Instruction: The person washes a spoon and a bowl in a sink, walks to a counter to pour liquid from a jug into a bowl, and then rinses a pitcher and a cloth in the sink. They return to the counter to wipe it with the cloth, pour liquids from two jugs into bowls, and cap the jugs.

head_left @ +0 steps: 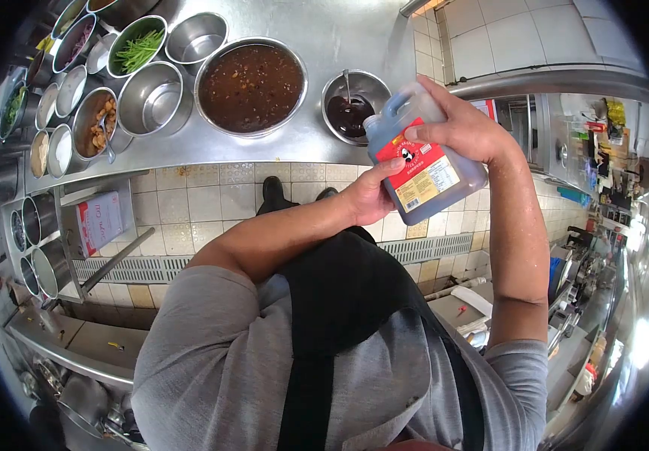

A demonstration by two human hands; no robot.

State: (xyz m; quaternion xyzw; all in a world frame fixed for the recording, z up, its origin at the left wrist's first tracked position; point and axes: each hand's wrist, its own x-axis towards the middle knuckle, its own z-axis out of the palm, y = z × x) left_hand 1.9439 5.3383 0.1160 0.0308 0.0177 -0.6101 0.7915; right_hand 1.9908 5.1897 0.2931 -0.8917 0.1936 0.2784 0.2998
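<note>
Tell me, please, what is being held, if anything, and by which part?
A jug: the right hand grips it at the handle; the left hand holds its side, thumb on the label.

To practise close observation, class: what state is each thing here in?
Jug: tilted, mouth toward sauce bowl
Left hand: gripping jug
Right hand: gripping jug
Sauce bowl: part-filled, utensil inside
Large bowl: nearly full, brown mixture
Greens bowl: holding green stalks
Upper steel bowl: empty
Lower steel bowl: empty
</note>
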